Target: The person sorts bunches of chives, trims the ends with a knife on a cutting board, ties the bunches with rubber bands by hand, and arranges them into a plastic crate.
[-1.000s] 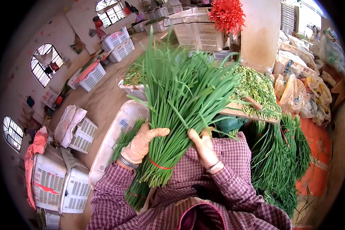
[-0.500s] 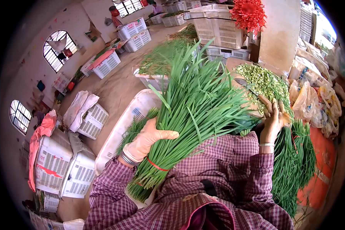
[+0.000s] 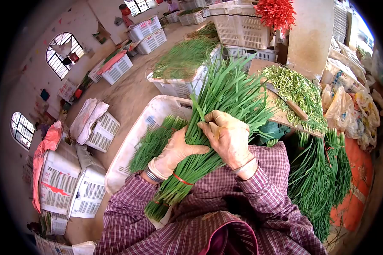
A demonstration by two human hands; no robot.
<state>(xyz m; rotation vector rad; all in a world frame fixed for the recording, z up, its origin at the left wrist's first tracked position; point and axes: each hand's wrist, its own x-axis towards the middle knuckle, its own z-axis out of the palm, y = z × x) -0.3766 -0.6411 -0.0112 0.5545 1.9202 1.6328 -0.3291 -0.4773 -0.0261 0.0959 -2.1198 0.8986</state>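
Observation:
My left hand, in a pale thin glove, is wrapped round a thick bunch of garlic chives. A red band circles the bunch near its stem ends, just below that hand. My right hand, also in a pale glove, has its fingers curled and pinched at the near side of the leaves; what exactly lies between the fingertips is partly hidden. The bunch slants over my lap, leaf tips pointing away. Right of it, a knife with a wooden handle rests on a board covered in cut chive pieces.
On the left, a white crate contains more chive bunches. Tied chives hang or lie at my right, beside an orange-red sack. Ahead stands another crate heaped with greens. Plastic bags pile up at far right.
My right hand has left the knife handle and come across to the bunch, closing on its leaves. The knife now lies on the board. My left hand keeps its grip.

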